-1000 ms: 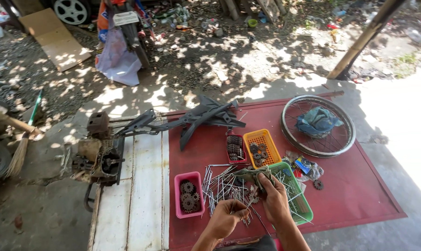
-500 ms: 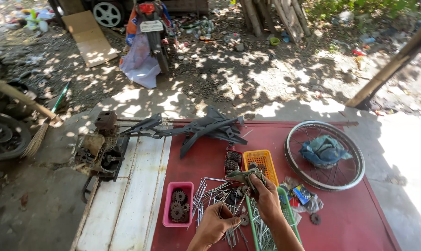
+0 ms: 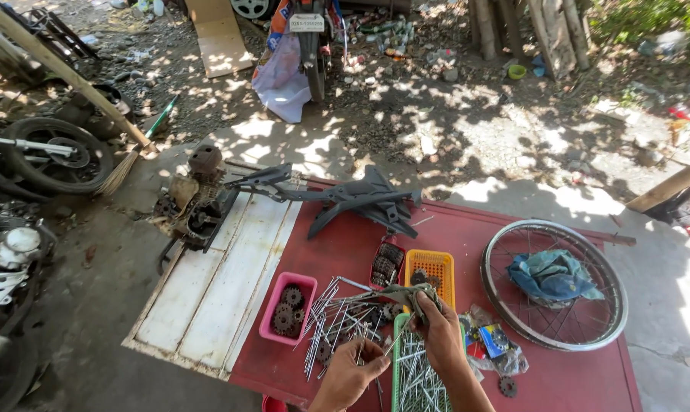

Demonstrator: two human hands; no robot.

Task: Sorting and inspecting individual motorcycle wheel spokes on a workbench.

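The place is outdoors, and strong sunlight is falling through leaves, making patchy shadows on the dirt ground point(image 3: 452, 130). A red tabletop point(image 3: 589, 381) is lying low, with a white painted board point(image 3: 215, 282) beside it. A parked motorbike point(image 3: 311, 38) is standing at the far side, near a flat piece of cardboard point(image 3: 217, 38). A tyre point(image 3: 59, 156) is resting at the left. Wooden posts point(image 3: 520, 30) are rising behind.
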